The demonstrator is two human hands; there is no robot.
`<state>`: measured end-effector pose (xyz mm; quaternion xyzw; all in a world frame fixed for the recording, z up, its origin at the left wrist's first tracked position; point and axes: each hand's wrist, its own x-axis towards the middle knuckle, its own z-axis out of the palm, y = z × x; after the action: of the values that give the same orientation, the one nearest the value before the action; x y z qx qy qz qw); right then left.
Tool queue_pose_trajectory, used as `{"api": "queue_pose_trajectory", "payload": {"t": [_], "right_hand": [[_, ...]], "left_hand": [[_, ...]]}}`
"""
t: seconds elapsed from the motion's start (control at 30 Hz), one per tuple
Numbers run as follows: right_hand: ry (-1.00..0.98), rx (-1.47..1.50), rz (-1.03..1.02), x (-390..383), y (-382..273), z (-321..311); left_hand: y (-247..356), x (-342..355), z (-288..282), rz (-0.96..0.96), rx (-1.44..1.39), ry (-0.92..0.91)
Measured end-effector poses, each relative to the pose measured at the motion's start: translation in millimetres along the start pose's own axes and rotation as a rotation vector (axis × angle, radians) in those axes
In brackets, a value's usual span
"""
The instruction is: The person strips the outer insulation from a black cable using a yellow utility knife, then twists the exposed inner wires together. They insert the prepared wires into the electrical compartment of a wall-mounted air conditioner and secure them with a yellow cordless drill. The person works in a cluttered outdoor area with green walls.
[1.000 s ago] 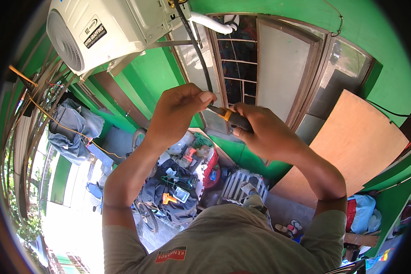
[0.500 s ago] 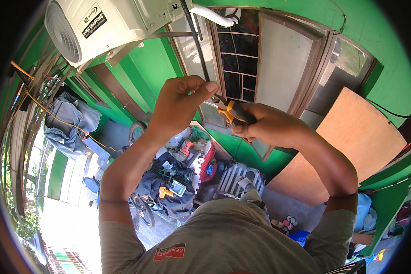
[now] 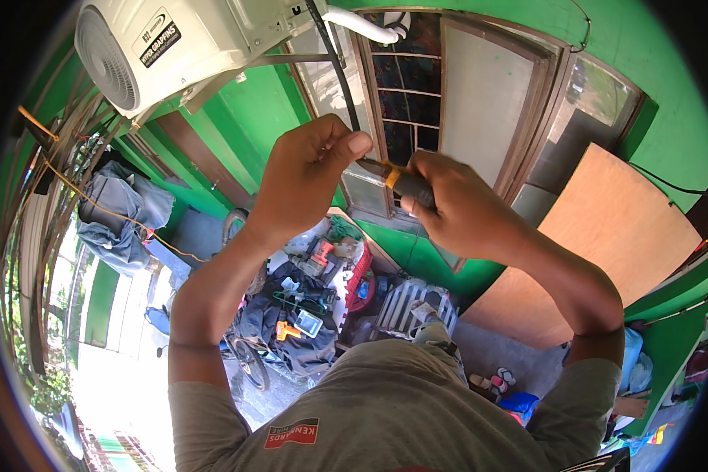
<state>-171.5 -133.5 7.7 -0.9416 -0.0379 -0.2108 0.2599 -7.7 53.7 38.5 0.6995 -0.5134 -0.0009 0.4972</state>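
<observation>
My left hand [image 3: 299, 177] is closed on the lower part of a black cable [image 3: 338, 75], with the thumb and fingers pinched round it just below the window's middle. My right hand [image 3: 460, 208] grips pliers [image 3: 405, 185] with black and yellow handles. Their metal jaws reach up to the cable beside my left thumb; where exactly they bite is too small to tell. The cable runs down from beside a white air conditioner unit [image 3: 161, 55] mounted high on the upper left, alongside a white pipe [image 3: 362, 27].
A barred window [image 3: 488, 110] faces me in a green wall. A plywood sheet [image 3: 598, 228] leans at the right. Below lie tools on dark cloth [image 3: 271, 322], a red basket [image 3: 358, 275], a bicycle [image 3: 252, 370], a striped folded item and sandals. Loose cables hang at the left.
Both hands have risen in the picture since a second ago. The pliers' handles looked more spread half a second ago and now sit closer together in my right hand.
</observation>
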Motion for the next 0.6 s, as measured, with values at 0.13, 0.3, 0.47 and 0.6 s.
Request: {"api": "queue_pose_trajectory", "payload": {"t": [0.13,0.3,0.47,0.6], "right_hand": [[0.233,-0.261,-0.063,0.1,-4.4,9.1],[0.416,-0.507,-0.173,9.1,-9.4,12.1],[0.475,-0.642,-0.225,17.7,-9.4,15.2],[0.529,-0.721,-0.278,24.7,-7.8,14.0]], "left_hand": [[2.5,3.6,-4.8,-0.005,-0.046,0.012],[8.4,1.3,-9.6,-0.049,-0.130,0.030],[10.4,-2.8,-15.4,-0.144,-0.198,0.020],[6.7,-5.7,-18.3,-0.187,-0.327,0.021]]}}
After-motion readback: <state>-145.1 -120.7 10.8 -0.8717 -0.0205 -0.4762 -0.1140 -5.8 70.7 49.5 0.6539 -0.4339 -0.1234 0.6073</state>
